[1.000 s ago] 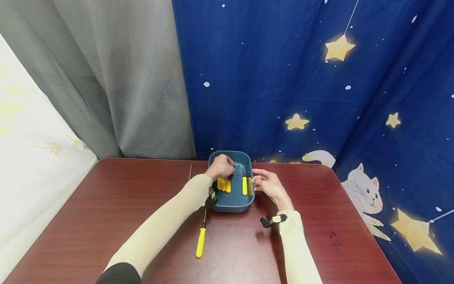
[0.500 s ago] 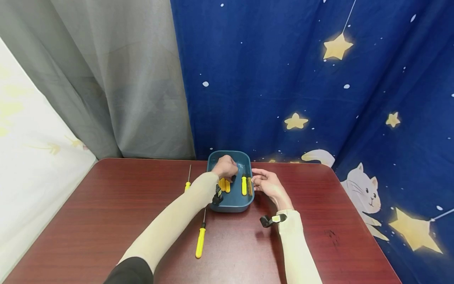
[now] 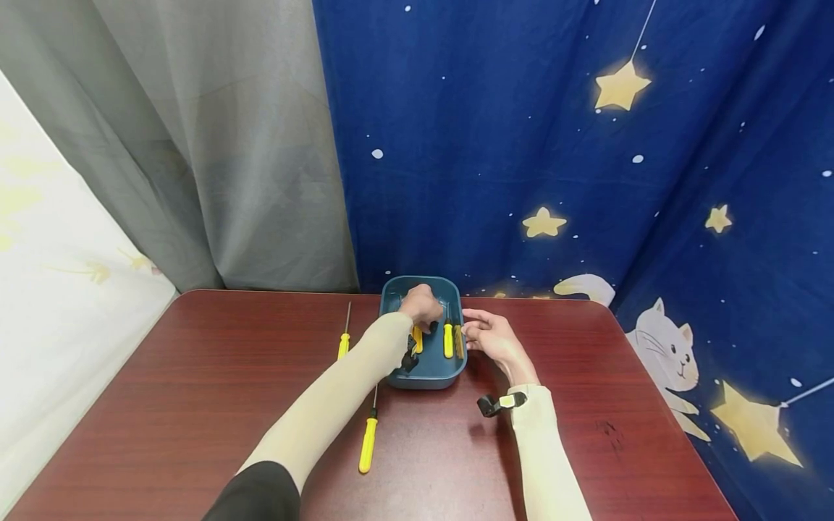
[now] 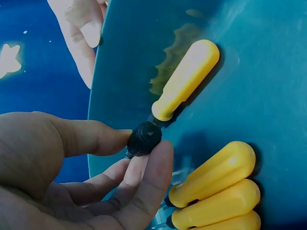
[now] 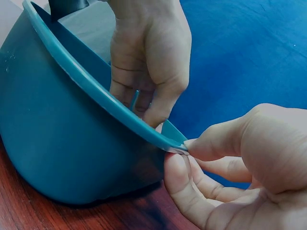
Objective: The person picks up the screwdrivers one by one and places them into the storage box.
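In the head view my left hand [image 3: 422,304] reaches into a blue-green plastic bin [image 3: 426,383]. Its thumb and fingers pinch a black ridged handle [image 4: 145,139], seen end-on in the left wrist view; the rest of that tool is hidden. Beside it on the bin floor lies a yellow-handled screwdriver [image 4: 187,79]. Several more yellow-handled screwdrivers [image 4: 216,175] lie side by side in the bin, partly covered by my left arm in the head view. My right hand [image 3: 496,340] pinches the bin's right rim [image 5: 144,129] between thumb and fingers.
Two yellow-handled screwdrivers lie on the red-brown table [image 3: 228,383] outside the bin: one in front [image 3: 368,445], another to the left [image 3: 344,345], partly behind my left sleeve. A blue curtain [image 3: 456,145] with stars hangs behind the table.
My left hand has moved right inside the bin with the black handle, toward the lone yellow screwdriver. More of the left table screwdriver shows. My right hand stays at the rim.
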A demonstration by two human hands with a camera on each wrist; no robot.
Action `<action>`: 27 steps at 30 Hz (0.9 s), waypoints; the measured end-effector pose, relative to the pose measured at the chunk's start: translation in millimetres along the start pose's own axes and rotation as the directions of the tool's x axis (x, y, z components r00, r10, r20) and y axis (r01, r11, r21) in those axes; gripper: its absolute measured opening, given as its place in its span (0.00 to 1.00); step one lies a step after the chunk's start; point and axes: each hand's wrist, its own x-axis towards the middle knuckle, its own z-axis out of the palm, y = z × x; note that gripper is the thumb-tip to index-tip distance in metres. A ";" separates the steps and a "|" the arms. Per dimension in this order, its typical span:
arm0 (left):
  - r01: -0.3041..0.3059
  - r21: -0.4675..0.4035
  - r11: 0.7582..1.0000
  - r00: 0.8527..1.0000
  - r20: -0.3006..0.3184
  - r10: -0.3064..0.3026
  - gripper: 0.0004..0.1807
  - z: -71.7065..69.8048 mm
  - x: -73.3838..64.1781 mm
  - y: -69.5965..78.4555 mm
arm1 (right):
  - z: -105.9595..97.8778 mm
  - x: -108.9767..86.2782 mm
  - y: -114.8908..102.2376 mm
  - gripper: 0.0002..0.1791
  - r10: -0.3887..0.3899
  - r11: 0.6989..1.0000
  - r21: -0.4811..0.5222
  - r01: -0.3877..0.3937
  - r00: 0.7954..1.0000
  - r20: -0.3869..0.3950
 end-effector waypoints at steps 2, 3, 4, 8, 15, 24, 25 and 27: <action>-0.004 0.019 1.000 1.000 -0.001 0.004 0.11 1.4 0.7 1.4 | 0.0 0.0 0.1 0.28 -0.001 1.000 -0.003 0.001 1.000 0.000; -0.009 0.029 1.000 1.000 -0.005 0.009 0.10 2.2 0.5 2.0 | 0.0 0.1 0.3 0.28 -0.001 1.000 -0.004 0.001 1.000 0.001; -0.014 0.036 0.999 1.000 -0.008 0.015 0.10 3.1 1.1 2.3 | 0.0 0.2 0.4 0.28 -0.001 1.000 -0.003 0.001 1.000 0.002; -0.028 0.052 0.998 0.999 -0.018 0.029 0.12 8.4 4.2 2.2 | -0.3 0.7 0.8 0.27 0.000 1.000 -0.004 0.000 1.000 0.001; -0.005 0.090 0.996 1.000 0.002 0.004 0.15 16.1 9.2 2.8 | 0.3 1.7 1.4 0.27 0.001 1.000 -0.002 -0.001 1.000 0.007; 0.017 0.149 0.989 1.000 0.002 -0.017 0.10 21.8 13.8 6.6 | -0.4 2.5 2.8 0.28 0.004 1.000 -0.004 -0.004 1.000 0.003; 0.019 0.149 0.989 1.000 0.006 -0.020 0.09 22.4 14.2 6.8 | -0.5 2.3 2.8 0.28 0.003 1.000 -0.005 -0.003 1.000 0.004; 0.025 0.158 0.987 1.000 0.014 -0.028 0.07 23.9 15.3 7.3 | -0.4 1.5 2.5 0.28 0.001 1.000 -0.005 -0.001 1.000 0.007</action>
